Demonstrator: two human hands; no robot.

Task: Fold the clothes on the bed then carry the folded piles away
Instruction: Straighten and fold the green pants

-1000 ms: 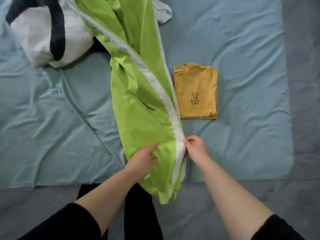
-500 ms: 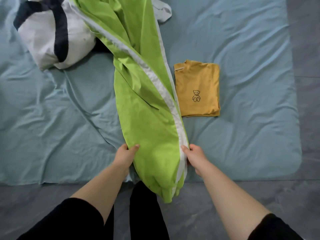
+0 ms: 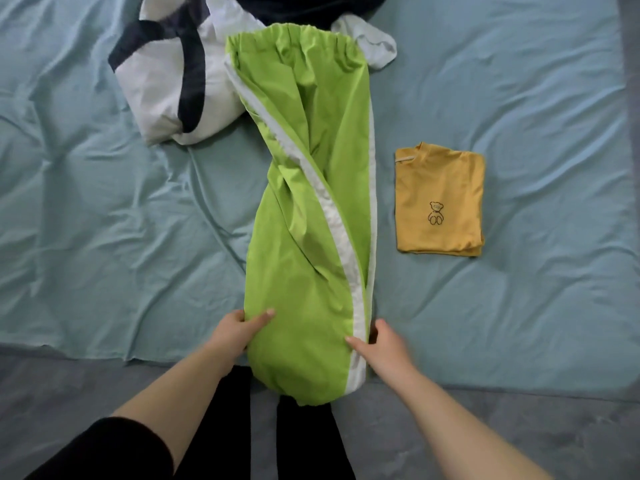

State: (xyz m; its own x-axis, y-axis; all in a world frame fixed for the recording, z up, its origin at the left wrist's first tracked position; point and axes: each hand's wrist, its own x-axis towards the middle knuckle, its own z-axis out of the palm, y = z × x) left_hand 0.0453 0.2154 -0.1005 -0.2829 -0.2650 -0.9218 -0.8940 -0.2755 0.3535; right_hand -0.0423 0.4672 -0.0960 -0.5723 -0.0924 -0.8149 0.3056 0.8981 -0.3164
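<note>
Green trousers (image 3: 304, 237), legs twisted, are clamped edgewise by the left grip (image 3: 239, 329) and right grip (image 3: 384, 341); folded thus, the twist is likely trapped as creases.

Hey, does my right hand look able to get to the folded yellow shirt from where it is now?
Probably yes. The yellow shirt lies apart from the green trousers, nothing on it, with only bare sheet between it and the right hand, which would first have to release the trousers' edge.
</note>
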